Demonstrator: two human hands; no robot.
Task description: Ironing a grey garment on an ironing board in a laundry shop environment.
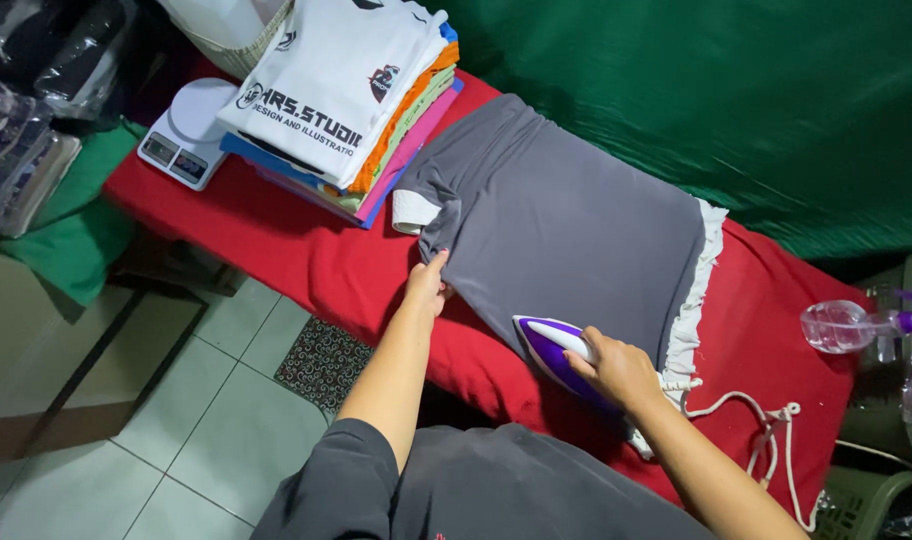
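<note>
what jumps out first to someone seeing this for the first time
A grey shirt lies spread on a bright red ironing surface, with the right hand gripping a purple iron on its near edge. The left hand pins the shirt's side, and a stack of folded shirts sits at top left.

- Across the middle of the frame we see a red-covered ironing board (306, 265).
- On it, centre, lies a grey shirt (576, 240).
- Upper left: a stack of folded shirts (351, 95) and a white scale (188, 135).
</note>
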